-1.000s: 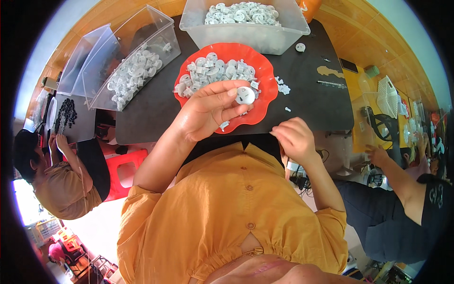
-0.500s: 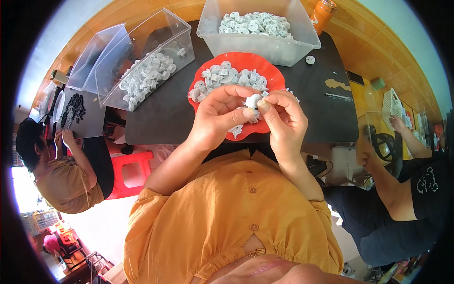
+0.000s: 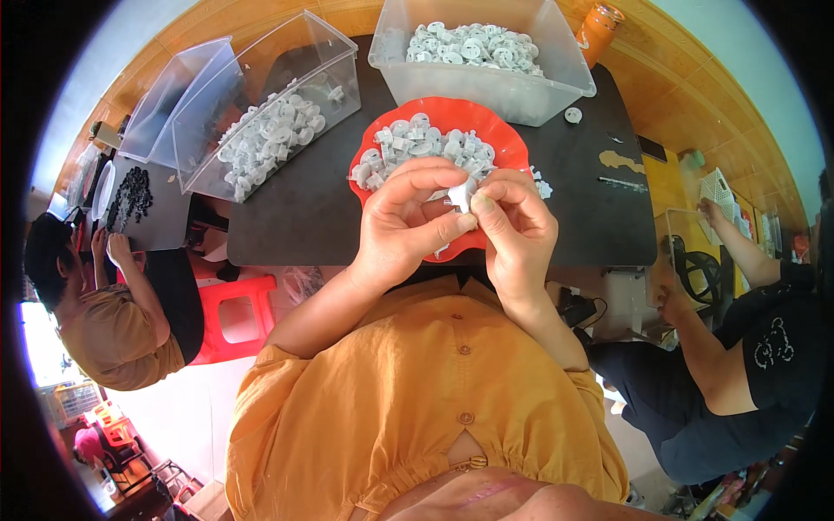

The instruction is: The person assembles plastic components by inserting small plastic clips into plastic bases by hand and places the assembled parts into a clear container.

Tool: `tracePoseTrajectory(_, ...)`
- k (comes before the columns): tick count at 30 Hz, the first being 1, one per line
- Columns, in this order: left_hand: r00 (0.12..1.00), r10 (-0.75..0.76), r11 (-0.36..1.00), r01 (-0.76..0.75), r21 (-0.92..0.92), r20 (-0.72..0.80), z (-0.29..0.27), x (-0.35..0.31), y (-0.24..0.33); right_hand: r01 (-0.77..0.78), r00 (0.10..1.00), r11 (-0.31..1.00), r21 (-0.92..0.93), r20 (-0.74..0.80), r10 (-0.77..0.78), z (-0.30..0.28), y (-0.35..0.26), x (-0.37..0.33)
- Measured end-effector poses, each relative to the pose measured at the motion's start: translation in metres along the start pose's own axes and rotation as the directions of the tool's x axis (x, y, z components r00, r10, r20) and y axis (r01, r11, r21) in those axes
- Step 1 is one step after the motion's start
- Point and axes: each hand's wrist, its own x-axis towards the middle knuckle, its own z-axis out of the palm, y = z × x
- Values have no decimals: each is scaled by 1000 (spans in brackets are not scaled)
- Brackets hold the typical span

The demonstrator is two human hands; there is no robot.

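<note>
My left hand [image 3: 404, 217] and my right hand [image 3: 514, 227] meet over the near part of a red scalloped tray [image 3: 512, 139]. Between their thumbs and fingertips they pinch one small white plastic part [image 3: 461, 194], rounded on one side. Fingers cover much of it, so its full shape is hidden. Behind my hands, a heap of similar white plastic parts [image 3: 426, 143] lies in the tray. A few more loose white pieces [image 3: 540, 184] lie on the table just right of the tray.
A clear bin [image 3: 486, 95] of white round parts stands at the back, and another clear bin [image 3: 334, 65] is at left. An orange can [image 3: 599, 30] is behind. On the dark table [image 3: 591, 226] lies one disc [image 3: 572, 115]. People sit at left [image 3: 122, 321] and right [image 3: 721, 356].
The white part has turned between my fingertips, and both hands have shifted slightly. The person on the right has moved their lower hand a little.
</note>
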Motion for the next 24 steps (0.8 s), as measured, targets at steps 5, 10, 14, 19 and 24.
tracePoseTrajectory(5,998,68,989,-70,127,18,-5,-2,-4,-33,999,999,-8,-2,33,2,1,1)
tracePoseTrajectory(10,966,220,941,-248,231,138,-6,-2,-5,-59,998,998,13,-7,59,2,3,-1)
tracePoseTrajectory(14,972,212,949,-230,216,103,-6,-5,-7,-120,993,990,76,-3,120,0,3,-2)
tracePoseTrajectory(19,975,198,949,-216,229,98,-4,-7,-6,-132,991,983,126,-10,134,-2,8,-5)
tracePoseTrajectory(24,976,203,921,-217,322,78,-7,-4,-7,-144,990,987,74,5,144,-4,12,-5)
